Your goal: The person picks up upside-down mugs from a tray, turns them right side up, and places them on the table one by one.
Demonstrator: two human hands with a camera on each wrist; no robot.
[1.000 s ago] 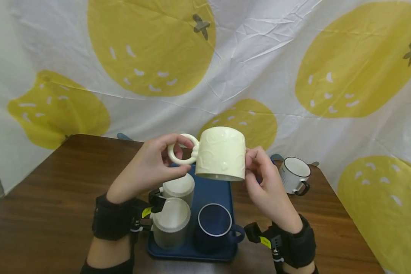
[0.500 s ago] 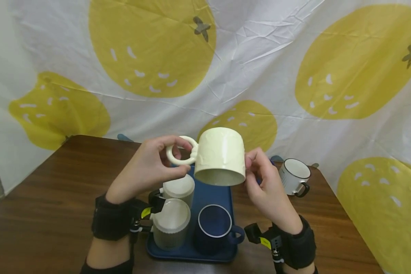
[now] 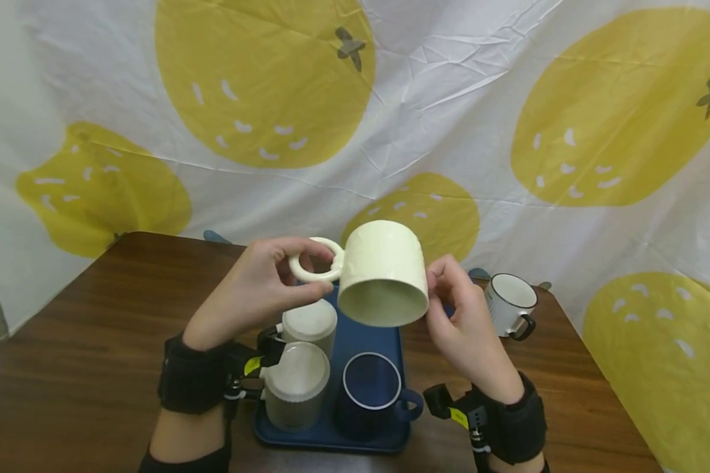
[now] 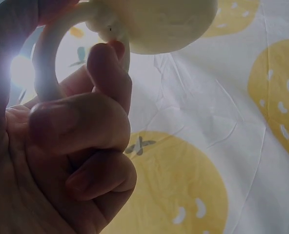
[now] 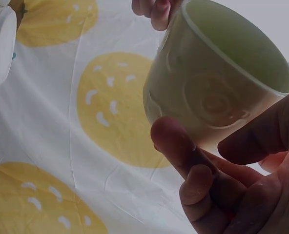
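L hand (image 3: 254,289) pinches cream mug (image 3: 381,272) handle | R hand (image 3: 458,315) fingertips on wall | tray (image 3: 361,328) partly hidden

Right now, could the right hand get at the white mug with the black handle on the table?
Probably yes, once it lets go. The right hand is busy steadying the cream mug, whose handle the left hand pinches. The white mug stands just to its right, off the blue tray, nothing between them.

A tray (image 3: 363,332) lies on the table (image 3: 94,341) with three mugs on it. Above it, a mug (image 3: 384,272) hangs between the left hand (image 3: 254,289) and right hand (image 3: 458,322). Another mug (image 3: 509,303) stands on the table right of the tray.
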